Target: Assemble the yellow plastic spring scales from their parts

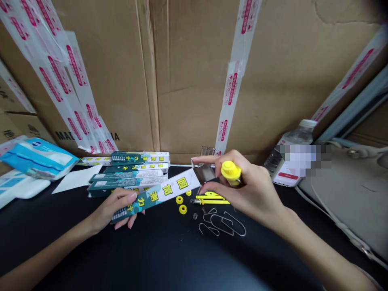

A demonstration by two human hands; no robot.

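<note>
My left hand (117, 208) grips the lower end of a long narrow green and white carton (157, 194) printed with yellow characters. The carton's far end flap (203, 171) is open. My right hand (242, 188) is closed round a yellow-capped tube (230, 171) at that open end, with the index finger stretched over the flap. Below my right hand, loose parts lie on the black table (151, 250): two yellow rings (181, 204), yellow strips (212, 199), a small spring and several wire hooks (224, 224).
A stack of matching cartons (133, 171) lies behind my left hand. Taped cardboard boxes (188, 76) wall off the back. A blue and white packet (39, 157) sits at the far left. A plastic bottle (298, 137) and a grey bag (348, 190) are on the right.
</note>
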